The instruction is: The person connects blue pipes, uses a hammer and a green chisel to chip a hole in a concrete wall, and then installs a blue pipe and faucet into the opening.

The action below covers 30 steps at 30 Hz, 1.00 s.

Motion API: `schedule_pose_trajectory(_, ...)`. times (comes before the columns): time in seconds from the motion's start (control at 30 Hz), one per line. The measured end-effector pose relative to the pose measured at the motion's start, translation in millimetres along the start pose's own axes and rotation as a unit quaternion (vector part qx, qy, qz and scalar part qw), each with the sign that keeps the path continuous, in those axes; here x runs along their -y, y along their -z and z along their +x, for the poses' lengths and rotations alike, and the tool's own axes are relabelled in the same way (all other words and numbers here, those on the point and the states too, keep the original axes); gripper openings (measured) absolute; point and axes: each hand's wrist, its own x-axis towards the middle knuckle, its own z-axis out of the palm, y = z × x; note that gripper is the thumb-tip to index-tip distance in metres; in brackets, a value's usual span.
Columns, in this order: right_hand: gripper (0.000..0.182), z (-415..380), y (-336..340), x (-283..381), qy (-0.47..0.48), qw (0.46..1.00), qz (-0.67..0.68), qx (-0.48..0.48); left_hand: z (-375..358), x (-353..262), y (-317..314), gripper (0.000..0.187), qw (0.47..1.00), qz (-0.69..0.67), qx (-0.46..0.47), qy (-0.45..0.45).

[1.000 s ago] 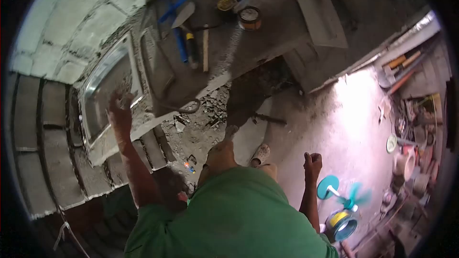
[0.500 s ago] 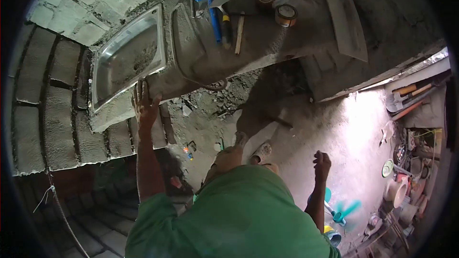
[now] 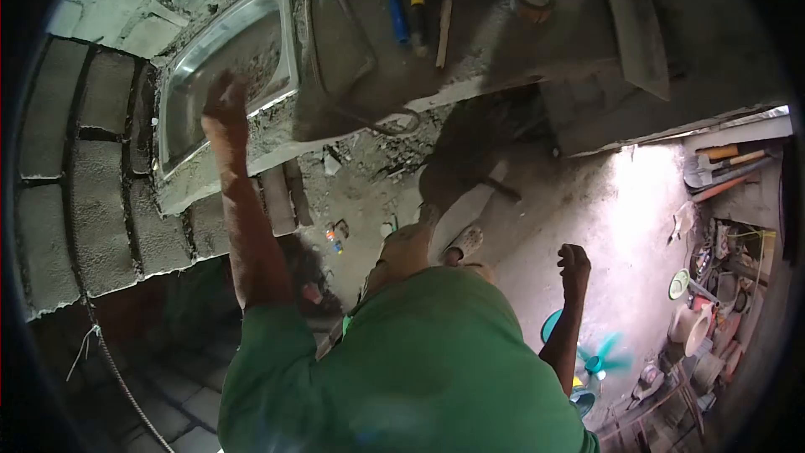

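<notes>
My left hand [image 3: 225,107] is over the near rim of a metal sink basin [image 3: 186,88] set into the rough concrete counter. Motion blurs its fingers, so I cannot tell whether they hold anything. Dark grit lies in the bottom of the basin. Out to my right, away from the counter, my right hand [image 3: 574,267] hangs over the floor with loosely bent fingers apart and nothing in them. A bent rod or hose loop [image 3: 394,124] lies on the counter right of the sink, its end reaching past the front edge.
On the counter lie a trowel [image 3: 418,21], a blue pipe [image 3: 394,13], a wooden stick [image 3: 444,29], a tape roll [image 3: 532,2] and a flat board [image 3: 633,29]. Rubble [image 3: 369,155] covers the floor below. A teal fan [image 3: 595,362] and clutter stand at right.
My left hand has lifted off the counter's front edge, where it lay flat, and moved up over the sink. My right hand has shifted slightly up in view.
</notes>
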Motion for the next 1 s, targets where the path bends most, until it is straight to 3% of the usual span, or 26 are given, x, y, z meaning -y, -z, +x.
schedule_pose_trajectory(0.17, 0.027, -22.6, -6.3, -31.1, -0.095, 0.995, -0.004, 0.01, 0.5, 146.0, 17.3, 0.051, 0.969, 0.217, 0.114, -0.028)
schedule_pose_trajectory(0.23, 0.028, -29.3, -13.5, -57.2, -0.079, 0.996, -0.029, 0.03, -9.4, 175.4, 19.2, 0.056, 0.947, 0.276, 0.158, -0.033)
schedule_pose_trajectory(0.27, 0.028, -30.4, -16.5, -68.9, -0.063, 0.994, -0.075, 0.056, -9.5, 182.4, 17.9, 0.057, 0.943, 0.262, 0.207, 0.012)
schedule_pose_trajectory(0.3, 0.028, -23.9, -27.2, -72.0, -0.034, 0.99, -0.115, 0.079, -3.9, 184.7, 17.8, 0.058, 0.938, 0.245, 0.241, 0.055)
schedule_pose_trajectory(0.37, 0.028, -25.7, -41.1, -61.1, -0.056, 0.989, -0.106, 0.088, -34.3, 187.3, 10.2, 0.055, 0.912, 0.372, 0.12, -0.121)
schedule_pose_trajectory(0.47, 0.028, -25.3, -61.1, -22.4, -0.037, 0.99, -0.094, 0.103, -36.9, 149.1, 11.6, 0.051, 0.922, 0.355, 0.118, -0.102)
schedule_pose_trajectory(0.53, 0.029, -16.0, -66.8, -9.1, -0.006, 0.989, -0.096, 0.111, -33.5, 124.1, 14.9, 0.051, 0.962, 0.252, 0.095, -0.034)
schedule_pose_trajectory(0.7, 0.031, 7.9, -67.4, 15.4, 0.018, 0.989, -0.112, 0.097, -33.4, 119.8, 18.3, 0.054, 0.962, 0.255, 0.048, -0.078)
schedule_pose_trajectory(0.83, 0.027, 26.3, -61.9, 4.3, 0.04, 0.991, -0.091, 0.089, -32.3, 118.3, 18.2, 0.048, 0.979, 0.188, 0.062, -0.044)
schedule_pose_trajectory(0.87, 0.026, 45.3, -58.2, -39.0, 0.215, 0.958, -0.17, 0.087, -31.5, 117.5, 16.4, 0.047, 0.981, 0.179, 0.048, -0.061)
schedule_pose_trajectory(0.9, 0.025, 42.1, -59.4, -24.8, 0.214, 0.959, -0.164, 0.087, -30.3, 116.5, 17.3, 0.046, 0.982, 0.17, 0.036, -0.078)
schedule_pose_trajectory(0.97, 0.024, 58.2, -61.6, -35.6, 0.422, 0.822, -0.377, 0.067, -26.3, 115.7, 18.7, 0.045, 0.979, 0.164, 0.111, 0.035)
schedule_pose_trajectory(1.0, 0.024, 50.4, -63.0, -27.2, 0.309, 0.902, -0.295, 0.068, -29.8, 120.9, 16.2, 0.044, 0.985, 0.143, 0.09, 0.021)
